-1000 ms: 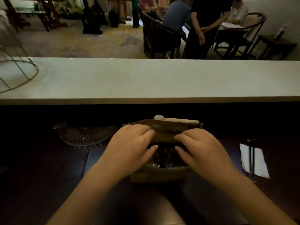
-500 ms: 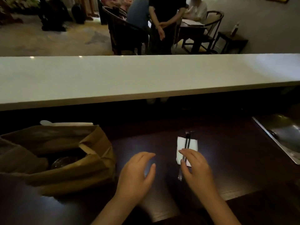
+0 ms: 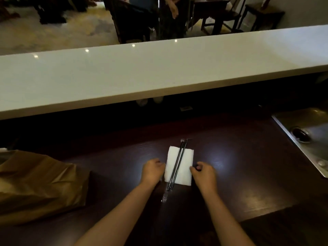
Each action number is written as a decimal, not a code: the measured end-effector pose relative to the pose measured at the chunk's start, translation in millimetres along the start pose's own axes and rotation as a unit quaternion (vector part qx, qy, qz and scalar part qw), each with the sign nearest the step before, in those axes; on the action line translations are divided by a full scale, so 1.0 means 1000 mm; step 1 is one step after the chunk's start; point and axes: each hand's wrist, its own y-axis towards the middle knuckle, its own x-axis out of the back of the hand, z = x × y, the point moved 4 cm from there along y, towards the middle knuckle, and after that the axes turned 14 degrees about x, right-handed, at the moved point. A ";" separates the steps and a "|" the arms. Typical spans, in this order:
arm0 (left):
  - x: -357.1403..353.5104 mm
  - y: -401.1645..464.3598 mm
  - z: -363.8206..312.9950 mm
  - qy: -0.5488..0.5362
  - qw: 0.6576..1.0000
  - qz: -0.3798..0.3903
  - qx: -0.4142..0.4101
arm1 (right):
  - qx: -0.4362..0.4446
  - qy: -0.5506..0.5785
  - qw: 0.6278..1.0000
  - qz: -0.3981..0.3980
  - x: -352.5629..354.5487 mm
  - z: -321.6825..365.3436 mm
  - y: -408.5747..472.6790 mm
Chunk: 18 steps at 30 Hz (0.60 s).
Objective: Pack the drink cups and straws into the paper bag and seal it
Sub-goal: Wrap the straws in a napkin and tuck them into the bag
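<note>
A long white counter (image 3: 159,68) runs above the dark wooden surface (image 3: 239,174), where a steel sink (image 3: 308,139) sits at the right and the crumpled brown paper bag (image 3: 40,183) stands at the far left, its inside hidden from here. Well apart from the bag, a white napkin (image 3: 184,167) lies with two dark wrapped straws (image 3: 177,164) across it. The left hand (image 3: 153,170) and right hand (image 3: 204,173) rest at either edge of the napkin, fingers curled in and holding nothing that I can make out.

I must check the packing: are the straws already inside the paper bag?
No, the straws lie on the white napkin, right of the paper bag.
</note>
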 end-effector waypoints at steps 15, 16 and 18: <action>-0.036 0.013 -0.016 -0.004 1.000 -0.020 0.009 | -0.051 0.068 0.996 0.027 -0.014 0.005 0.011; -0.036 0.011 -0.017 -0.031 0.999 -0.011 0.017 | -0.058 0.086 0.994 0.029 -0.015 0.005 0.011; -0.036 0.009 -0.019 -0.080 0.996 0.007 0.043 | -0.068 0.097 0.992 0.038 -0.017 0.006 0.012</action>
